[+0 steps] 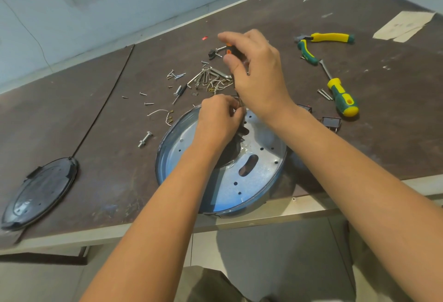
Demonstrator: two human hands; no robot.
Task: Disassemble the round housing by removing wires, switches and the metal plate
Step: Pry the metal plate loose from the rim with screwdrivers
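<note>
Dark brown table [359, 146] runs along a pale wall, and the round housing [161, 155] lies at its near edge, slightly overhanging it, blue rim up. Its metal plate [261, 172] sits inside, pierced with holes and a slot. A black cover [40, 191] lies well apart at the table's left end. The right hand [259, 74] grips a black and orange screwdriver [229, 50] upright over the housing's far rim. The left hand [217, 119] is curled tight at that rim; what it holds I cannot tell. Right of the hands lie yellow-green pliers [323, 40] and a yellow-green screwdriver [342, 98]. Black switches [332, 123] rest just beside the housing's right rim. Hex keys [206, 76], white wires [158, 111] and a bolt [145, 139] lie beyond it
</note>
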